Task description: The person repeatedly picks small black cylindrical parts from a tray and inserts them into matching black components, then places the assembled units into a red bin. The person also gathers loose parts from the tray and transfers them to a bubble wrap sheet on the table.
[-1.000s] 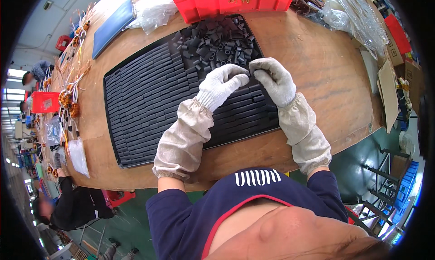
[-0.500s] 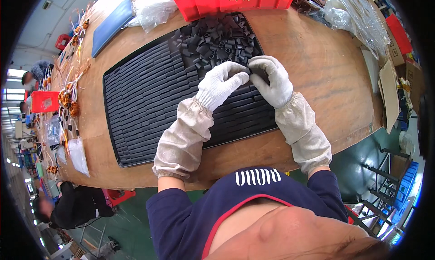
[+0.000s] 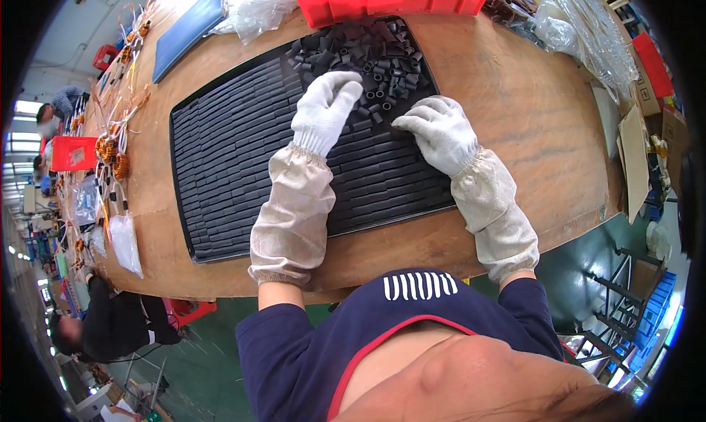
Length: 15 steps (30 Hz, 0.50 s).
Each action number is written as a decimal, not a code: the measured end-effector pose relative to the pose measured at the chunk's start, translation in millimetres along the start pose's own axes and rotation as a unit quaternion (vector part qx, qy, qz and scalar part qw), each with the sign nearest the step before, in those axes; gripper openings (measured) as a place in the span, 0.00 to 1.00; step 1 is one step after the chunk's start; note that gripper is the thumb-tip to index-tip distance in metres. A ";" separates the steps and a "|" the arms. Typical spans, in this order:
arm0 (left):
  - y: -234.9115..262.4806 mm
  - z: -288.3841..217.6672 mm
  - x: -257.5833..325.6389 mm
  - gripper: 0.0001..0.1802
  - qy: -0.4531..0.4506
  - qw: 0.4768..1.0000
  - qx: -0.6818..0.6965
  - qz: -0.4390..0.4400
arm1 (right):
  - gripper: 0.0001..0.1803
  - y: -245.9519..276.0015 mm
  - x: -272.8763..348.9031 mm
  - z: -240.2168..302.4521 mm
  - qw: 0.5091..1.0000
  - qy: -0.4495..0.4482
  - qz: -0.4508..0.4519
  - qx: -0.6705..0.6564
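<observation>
A black tray [image 3: 188, 234] holds short black tubes [image 3: 243, 157] in tight rows over its left and near parts. Loose black tubes [image 3: 382, 61], hollow and lying every way, are heaped at its far right. My left hand [image 3: 326, 111], in a white glove, is over the near left edge of that heap. Its thumb and fingers stand slightly apart, and I see nothing between them. Farther right, my right hand [image 3: 441, 133], also gloved, bends its fingers together down at the near side of the heap. Whatever lies under those fingertips is hidden.
A red bin [image 3: 390, 2] stands just beyond the tray on the wooden table [image 3: 515, 113]. A blue folder [image 3: 190, 33] and clear plastic bags [image 3: 257, 10] are at the far left. Copper-wound coils [image 3: 118, 157] line the left edge; plastic wrap and cardboard [image 3: 634, 161] sit right. Another person [image 3: 121, 326] sits lower left.
My hands, together over the tray's right part before, have parted. The left has moved left and away from me to the heap; the right has shifted slightly, its fingers now pointing down-left.
</observation>
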<state>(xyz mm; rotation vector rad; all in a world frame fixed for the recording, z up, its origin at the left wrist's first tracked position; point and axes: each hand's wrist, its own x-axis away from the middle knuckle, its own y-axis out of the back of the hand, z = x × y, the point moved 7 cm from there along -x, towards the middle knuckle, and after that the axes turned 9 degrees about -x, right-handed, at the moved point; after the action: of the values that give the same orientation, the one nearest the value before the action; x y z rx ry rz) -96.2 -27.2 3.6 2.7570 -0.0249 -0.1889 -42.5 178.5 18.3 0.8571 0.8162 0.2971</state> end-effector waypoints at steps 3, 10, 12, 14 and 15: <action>-4.1 -10.4 2.6 0.06 -0.088 0.977 -0.191 -0.032 | 0.17 -2.9 2.9 -1.3 0.999 0.002 0.008 0.032; -2.4 -15.6 2.6 0.07 -0.165 0.933 -0.309 -0.088 | 0.18 -9.8 5.6 -1.7 0.999 0.011 0.035 0.030; -2.7 -17.3 2.9 0.07 -0.173 0.932 -0.307 -0.085 | 0.19 -4.1 3.5 -2.4 1.000 0.003 0.014 0.026; -5.1 -18.6 4.6 0.07 -0.186 0.931 -0.306 -0.070 | 0.19 0.3 2.9 -6.2 0.999 -0.014 -0.013 0.034; -7.4 -19.2 5.9 0.07 -0.199 0.929 -0.306 -0.062 | 0.19 2.2 3.6 -10.4 0.998 -0.026 -0.030 0.045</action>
<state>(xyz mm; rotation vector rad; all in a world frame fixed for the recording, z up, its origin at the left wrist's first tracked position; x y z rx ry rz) -87.8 -13.5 17.8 2.0591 0.0886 -0.6667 -47.6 187.6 14.1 0.9185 0.8098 0.1860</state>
